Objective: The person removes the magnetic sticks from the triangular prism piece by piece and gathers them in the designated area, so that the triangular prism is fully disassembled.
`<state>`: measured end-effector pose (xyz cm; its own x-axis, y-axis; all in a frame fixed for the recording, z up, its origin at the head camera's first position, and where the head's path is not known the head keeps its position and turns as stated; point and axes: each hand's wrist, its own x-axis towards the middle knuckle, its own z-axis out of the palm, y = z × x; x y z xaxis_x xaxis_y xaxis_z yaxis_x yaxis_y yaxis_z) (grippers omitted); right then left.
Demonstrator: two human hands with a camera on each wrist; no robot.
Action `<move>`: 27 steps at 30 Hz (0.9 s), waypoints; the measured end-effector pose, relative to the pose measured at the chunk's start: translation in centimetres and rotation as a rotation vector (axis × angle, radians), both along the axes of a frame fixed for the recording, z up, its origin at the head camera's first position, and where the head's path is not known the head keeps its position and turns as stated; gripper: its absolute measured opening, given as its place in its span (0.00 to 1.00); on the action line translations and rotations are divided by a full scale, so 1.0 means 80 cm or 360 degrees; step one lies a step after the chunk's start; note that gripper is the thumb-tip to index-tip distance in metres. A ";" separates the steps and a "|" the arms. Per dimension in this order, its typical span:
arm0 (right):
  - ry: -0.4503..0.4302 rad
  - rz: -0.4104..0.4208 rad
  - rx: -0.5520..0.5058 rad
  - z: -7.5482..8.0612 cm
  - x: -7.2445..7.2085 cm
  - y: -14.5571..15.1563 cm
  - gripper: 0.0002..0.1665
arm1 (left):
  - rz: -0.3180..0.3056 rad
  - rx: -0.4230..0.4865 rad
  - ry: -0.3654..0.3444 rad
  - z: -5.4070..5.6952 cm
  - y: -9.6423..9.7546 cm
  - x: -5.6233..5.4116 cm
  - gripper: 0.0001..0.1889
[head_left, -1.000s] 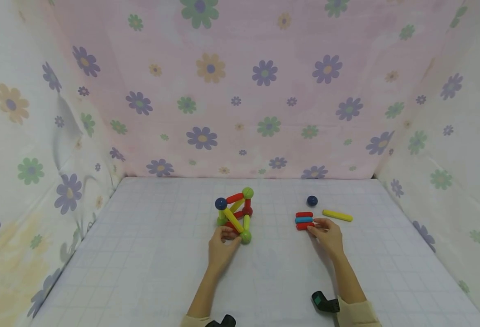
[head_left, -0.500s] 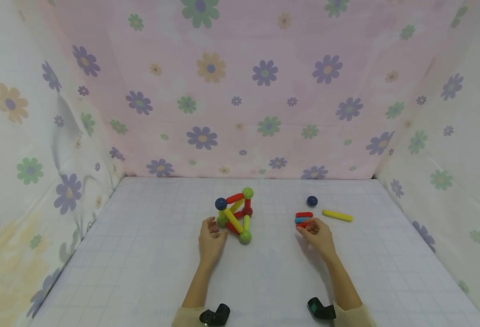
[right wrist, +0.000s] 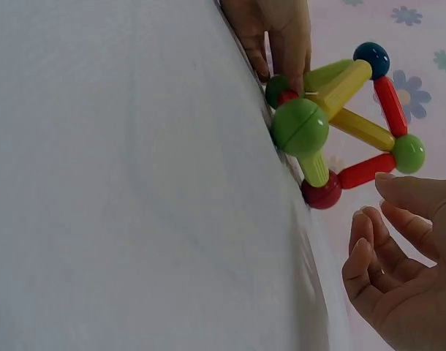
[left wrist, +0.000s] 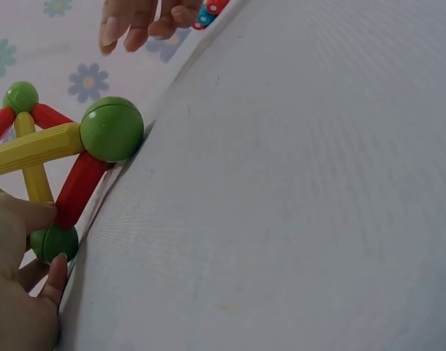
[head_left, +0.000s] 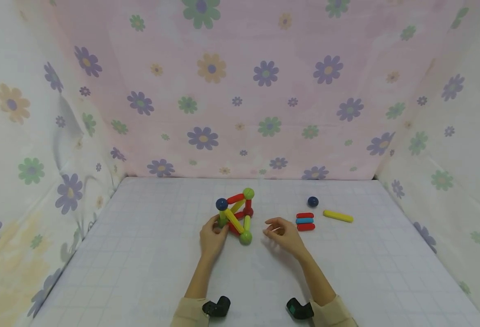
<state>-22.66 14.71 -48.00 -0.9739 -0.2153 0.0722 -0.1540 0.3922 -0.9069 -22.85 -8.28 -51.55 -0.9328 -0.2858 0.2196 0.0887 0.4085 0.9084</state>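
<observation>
A magnetic stick-and-ball frame (head_left: 234, 221) stands on the table left of centre, built from red, yellow and light-green rods with green, red and dark-blue balls. At its left rear base, my left hand (head_left: 213, 240) pinches the green ball (left wrist: 56, 243) between thumb and fingers, as the left wrist view shows. My right hand (head_left: 285, 237) hovers right of the frame, fingers loosely bent, with nothing in them. In the right wrist view the fingers (right wrist: 387, 248) are apart from the frame's red ball (right wrist: 322, 190) and near green ball (right wrist: 300, 127).
Right of my right hand lie short rods side by side: two red rods (head_left: 306, 227) with a blue rod (head_left: 304, 220) between them. Behind them sit a dark-blue ball (head_left: 313, 201) and a long yellow rod (head_left: 338, 216). Flowered cloth walls (head_left: 240, 113) enclose the white table.
My right hand has left the short rods and moved left toward the frame, carrying nothing. My left hand let go near the front green ball, shifted left and now pinches the left base ball.
</observation>
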 end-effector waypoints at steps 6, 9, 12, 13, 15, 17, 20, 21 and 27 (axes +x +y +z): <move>0.0157 0.0177 0.0045 0.003 0.002 -0.027 0.19 | -0.0028 -0.0082 0.0067 -0.002 0.000 -0.002 0.17; 0.0251 0.0248 0.0069 -0.003 0.000 -0.036 0.19 | -0.0064 -0.0109 0.0102 -0.005 -0.001 -0.002 0.16; 0.0320 0.0271 0.0117 -0.003 0.001 -0.044 0.18 | -0.0099 -0.0127 0.0118 -0.006 -0.002 -0.001 0.16; 0.0336 0.0267 0.0130 -0.003 0.001 -0.046 0.18 | -0.0109 -0.0128 0.0123 -0.006 -0.003 0.000 0.16; 0.0357 0.0258 0.0160 -0.003 0.001 -0.049 0.17 | -0.0124 -0.0128 0.0133 -0.006 -0.004 0.001 0.15; 0.0360 0.0250 0.0180 -0.002 0.001 -0.052 0.17 | -0.0140 -0.0127 0.0128 -0.006 -0.005 0.004 0.15; 0.0357 0.0243 0.0231 -0.002 0.003 -0.055 0.17 | -0.0157 -0.0131 0.0106 -0.007 -0.006 0.006 0.15; 0.0355 0.0233 0.0249 -0.001 0.004 -0.057 0.17 | -0.0161 -0.0136 0.0098 -0.008 -0.006 0.007 0.15; 0.0443 0.0174 0.0416 0.002 0.008 -0.068 0.16 | -0.0172 -0.0170 0.0132 -0.008 -0.005 0.008 0.15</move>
<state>-22.02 9.31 -47.82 -0.8950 -0.3628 0.2594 -0.4336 0.5718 -0.6964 -22.18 -8.71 -52.16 -0.9344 -0.1556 0.3206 0.2101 0.4861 0.8483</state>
